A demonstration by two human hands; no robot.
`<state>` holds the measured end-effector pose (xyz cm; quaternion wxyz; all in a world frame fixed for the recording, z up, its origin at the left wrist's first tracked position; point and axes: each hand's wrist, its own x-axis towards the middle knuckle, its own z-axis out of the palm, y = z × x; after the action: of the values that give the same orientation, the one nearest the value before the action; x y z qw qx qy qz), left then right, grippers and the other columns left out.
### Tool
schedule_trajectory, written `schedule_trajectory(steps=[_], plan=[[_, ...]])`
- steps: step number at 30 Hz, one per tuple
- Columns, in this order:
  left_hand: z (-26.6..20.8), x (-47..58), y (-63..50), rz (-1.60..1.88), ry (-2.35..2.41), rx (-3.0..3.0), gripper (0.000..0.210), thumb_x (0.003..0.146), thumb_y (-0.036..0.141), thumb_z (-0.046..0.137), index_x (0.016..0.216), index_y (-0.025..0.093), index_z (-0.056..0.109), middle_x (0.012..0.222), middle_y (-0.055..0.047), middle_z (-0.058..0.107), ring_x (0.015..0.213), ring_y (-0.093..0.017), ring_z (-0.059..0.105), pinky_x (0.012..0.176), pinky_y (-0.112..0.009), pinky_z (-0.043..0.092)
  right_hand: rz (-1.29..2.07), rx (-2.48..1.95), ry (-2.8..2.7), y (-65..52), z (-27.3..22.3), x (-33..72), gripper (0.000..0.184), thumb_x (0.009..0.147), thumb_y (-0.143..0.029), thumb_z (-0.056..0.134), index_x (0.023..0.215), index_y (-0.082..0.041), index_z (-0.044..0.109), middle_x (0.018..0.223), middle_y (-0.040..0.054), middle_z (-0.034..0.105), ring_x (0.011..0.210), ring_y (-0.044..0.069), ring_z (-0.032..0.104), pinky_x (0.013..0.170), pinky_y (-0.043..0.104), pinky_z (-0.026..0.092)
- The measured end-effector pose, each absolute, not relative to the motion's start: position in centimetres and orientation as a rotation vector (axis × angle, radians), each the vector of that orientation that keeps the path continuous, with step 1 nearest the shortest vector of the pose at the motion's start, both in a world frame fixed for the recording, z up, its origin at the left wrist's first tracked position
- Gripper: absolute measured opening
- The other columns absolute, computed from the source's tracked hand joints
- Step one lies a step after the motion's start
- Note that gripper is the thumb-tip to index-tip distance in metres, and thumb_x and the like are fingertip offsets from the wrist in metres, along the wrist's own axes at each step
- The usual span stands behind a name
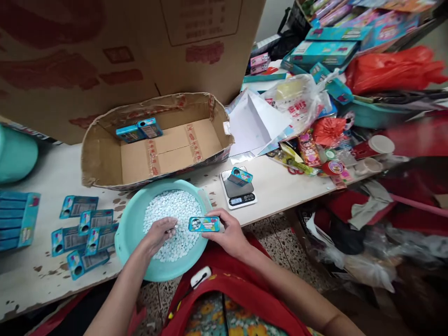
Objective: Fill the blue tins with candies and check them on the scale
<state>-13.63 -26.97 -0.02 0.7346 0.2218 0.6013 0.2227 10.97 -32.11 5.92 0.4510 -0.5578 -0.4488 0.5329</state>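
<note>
A white tabletop [280, 186] runs across the view, its paint chipped and flaking into brown patches along the near edge. Behind it a big cardboard carton [122, 51] with faded red print stands like a wall, filling the upper left. Below the tabletop, a speckled terrazzo floor [276, 242] shows through. Over on the right, cluttered shelving [350, 42] is stacked with colourful boxes and a red plastic bag [392, 70]. Light is soft, even, daylight-like, with no hard shadows anywhere.

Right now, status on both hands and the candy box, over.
Left hand pinching white tablets in teal basin. Right hand holding small candy box over basin rim. Nothing between them.
</note>
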Motion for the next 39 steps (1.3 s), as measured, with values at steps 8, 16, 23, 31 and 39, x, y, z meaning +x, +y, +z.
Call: schedule_trajectory(steps=[8, 16, 23, 31, 39], plan=[[3.1, -7.0, -19.5, 0.192, 1.170, 0.939, 0.030, 0.072, 0.041, 0.068, 0.071, 0.012, 0.061, 0.066, -0.002, 0.057, 0.056, -0.010, 0.047, 0.053, -0.021, 0.036, 1.258, -1.511, -0.803, -33.9, 5.9, 18.2, 0.037, 0.065, -0.027, 0.079, 0.096, -0.021, 0.061, 0.093, 0.0014, 0.066, 0.085, 0.019, 0.063, 0.079, 0.032, 0.050], [6.0, -1.5, -16.4, 0.101, 1.203, 1.465, 0.020, 0.072, 0.036, 0.064, 0.074, 0.016, 0.066, 0.061, -0.002, 0.059, 0.055, -0.014, 0.050, 0.051, -0.022, 0.036, 0.999, -1.685, -0.602, -34.7, 4.1, 24.4, 0.041, 0.064, -0.033, 0.079, 0.098, -0.020, 0.061, 0.096, 0.0050, 0.069, 0.088, 0.022, 0.064, 0.083, 0.039, 0.052], [7.1, 8.5, -13.0, 0.137, 1.013, 1.936, 0.011, 0.070, 0.013, 0.058, 0.075, 0.019, 0.065, 0.073, -0.003, 0.061, 0.066, -0.017, 0.054, 0.059, -0.024, 0.038, 0.952, -1.724, -0.537, -34.4, 3.1, 26.0, 0.044, 0.063, -0.035, 0.080, 0.099, -0.019, 0.062, 0.093, 0.0055, 0.070, 0.084, 0.022, 0.065, 0.080, 0.040, 0.054], [4.7, 11.5, -11.9, 0.154, 1.021, 2.189, 0.027, 0.067, 0.006, 0.054, 0.087, 0.020, 0.067, 0.086, -0.005, 0.062, 0.078, -0.019, 0.053, 0.067, -0.026, 0.036, 0.960, -1.745, -0.476, -34.1, 2.6, 27.0, 0.047, 0.060, -0.037, 0.081, 0.098, -0.017, 0.062, 0.093, 0.0067, 0.070, 0.084, 0.023, 0.066, 0.080, 0.041, 0.054], [5.0, 11.3, -11.9, 0.257, 1.070, 1.849, 0.019, 0.066, 0.013, 0.058, 0.079, 0.018, 0.070, 0.064, 0.001, 0.062, 0.060, -0.013, 0.050, 0.058, -0.023, 0.035, 0.944, -1.749, -0.491, -33.9, 1.9, 27.5, 0.048, 0.061, -0.037, 0.081, 0.101, -0.018, 0.062, 0.095, 0.0070, 0.070, 0.084, 0.022, 0.065, 0.081, 0.042, 0.054]])
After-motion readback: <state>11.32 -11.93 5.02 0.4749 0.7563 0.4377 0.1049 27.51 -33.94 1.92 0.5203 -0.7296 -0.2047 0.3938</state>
